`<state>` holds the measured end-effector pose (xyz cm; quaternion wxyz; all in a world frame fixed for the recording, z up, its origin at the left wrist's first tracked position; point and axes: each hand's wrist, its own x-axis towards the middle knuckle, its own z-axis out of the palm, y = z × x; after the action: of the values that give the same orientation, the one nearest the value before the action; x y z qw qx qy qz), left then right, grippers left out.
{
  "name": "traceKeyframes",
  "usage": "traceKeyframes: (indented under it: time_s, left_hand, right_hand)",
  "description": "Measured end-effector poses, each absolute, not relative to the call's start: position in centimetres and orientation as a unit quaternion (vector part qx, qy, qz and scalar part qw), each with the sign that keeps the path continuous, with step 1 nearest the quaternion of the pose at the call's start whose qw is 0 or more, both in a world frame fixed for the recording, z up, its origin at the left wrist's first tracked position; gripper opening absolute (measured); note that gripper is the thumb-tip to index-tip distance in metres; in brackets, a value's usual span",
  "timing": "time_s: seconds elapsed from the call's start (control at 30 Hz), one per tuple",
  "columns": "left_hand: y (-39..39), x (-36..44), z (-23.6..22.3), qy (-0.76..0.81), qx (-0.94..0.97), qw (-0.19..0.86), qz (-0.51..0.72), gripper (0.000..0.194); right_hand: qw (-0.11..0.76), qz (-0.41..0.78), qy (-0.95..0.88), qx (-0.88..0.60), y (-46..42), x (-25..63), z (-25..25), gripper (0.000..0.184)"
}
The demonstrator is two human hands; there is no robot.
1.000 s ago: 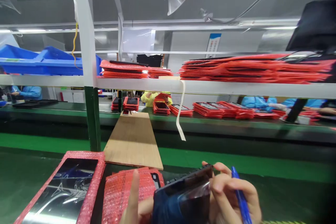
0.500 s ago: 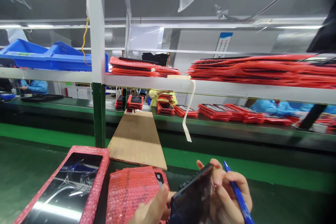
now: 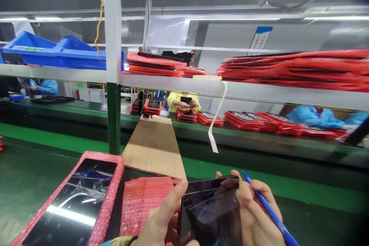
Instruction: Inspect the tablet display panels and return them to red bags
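A dark, glossy flat screen panel is held up between my two hands at the bottom, its reflective face toward me. My left hand grips its left edge, the thumb along the upper left corner. At its right edge, my right hand grips the panel with the fingertips and also holds a blue pen, tip pointing up and left. Behind my left hand lies a stack of red bubble-wrap pouches. Further left, a large black screen rests on a red bubble-wrap sleeve.
A wooden board spans from my bench to the far bench. Overhead, a white shelf rail carries red pouches and blue bins; a paper strip hangs from it. A co-worker in yellow stands opposite. A green post rises left.
The panel has turned from a steep slant to face me more squarely, both hands still on it. The view has shifted slightly, and the co-worker's hands opposite now show.
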<state>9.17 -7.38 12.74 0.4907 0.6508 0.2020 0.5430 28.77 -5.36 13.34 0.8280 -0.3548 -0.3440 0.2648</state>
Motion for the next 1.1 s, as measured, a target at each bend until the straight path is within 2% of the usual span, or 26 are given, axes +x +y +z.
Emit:
traceKeyframes:
  time_s: [0.2, 0.53, 0.77, 1.1]
  left_hand:
    - [-6.3, 9.4, 11.8, 0.161, 0.677, 0.483, 0.532, 0.068]
    - [-6.3, 9.5, 13.0, 0.02, 0.592, 0.621, 0.513, 0.068]
    - [-6.2, 9.1, 14.2, 0.089, 0.504, 0.724, 0.463, 0.073]
    - [-6.0, 9.9, 15.1, 0.077, 0.402, 0.766, 0.496, 0.066]
  right_hand:
    - [0.821, 0.279, -0.33, -0.373, -5.8, 29.2, 12.8, 0.027]
    - [0.84, 0.321, -0.246, -0.362, -4.9, 30.2, 12.6, 0.04]
    - [0.813, 0.424, -0.232, -0.325, -3.9, 31.5, 11.5, 0.041]
    - [0.802, 0.508, -0.123, -0.287, -4.7, 29.1, 16.0, 0.054]
